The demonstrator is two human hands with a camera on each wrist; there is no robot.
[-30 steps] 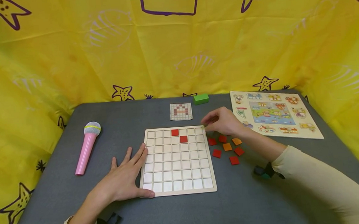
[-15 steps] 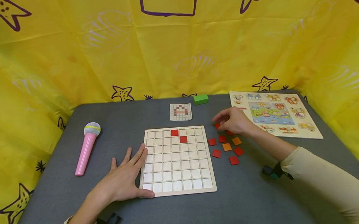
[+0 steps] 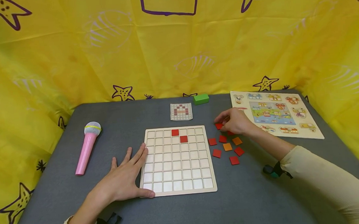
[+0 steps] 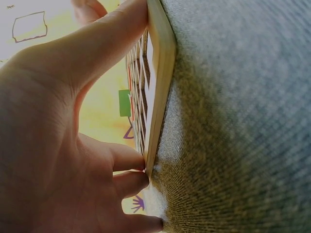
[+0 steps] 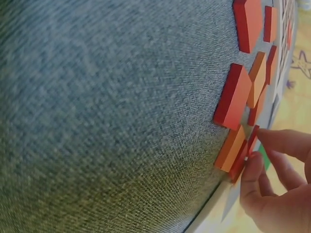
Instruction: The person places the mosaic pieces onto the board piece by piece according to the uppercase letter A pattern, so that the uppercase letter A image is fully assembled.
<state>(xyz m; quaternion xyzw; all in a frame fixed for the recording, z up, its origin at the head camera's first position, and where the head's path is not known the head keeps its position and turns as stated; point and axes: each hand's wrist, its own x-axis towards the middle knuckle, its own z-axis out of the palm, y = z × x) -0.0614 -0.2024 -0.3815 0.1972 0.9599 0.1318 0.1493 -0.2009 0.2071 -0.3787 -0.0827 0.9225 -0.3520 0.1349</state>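
A wooden grid board [image 3: 176, 161] lies flat, with one red square tile [image 3: 175, 132] in its top row and another red tile [image 3: 183, 139] in the row below. My left hand [image 3: 125, 179] rests along the board's left side, fingers spread and thumb on the near left corner; the left wrist view shows the fingertips at the board's edge. Right of the board, my right hand [image 3: 235, 122] has its thumb and index finger around a red tile [image 3: 219, 126] at the far end of the loose tiles. Part of another red tile [image 3: 230, 133] shows beneath that hand.
Several loose tiles, red [image 3: 234, 160] and orange [image 3: 227, 146], lie beside the board. Beyond it are a small pattern card [image 3: 181, 112] and a green block [image 3: 201, 99]. A picture puzzle board [image 3: 307, 113] lies at the right, a pink toy microphone [image 3: 86, 152] at the left.
My right hand has moved right, from the board's far right corner to the red tile, where its fingers now close in. The left hand and the board have stayed put.
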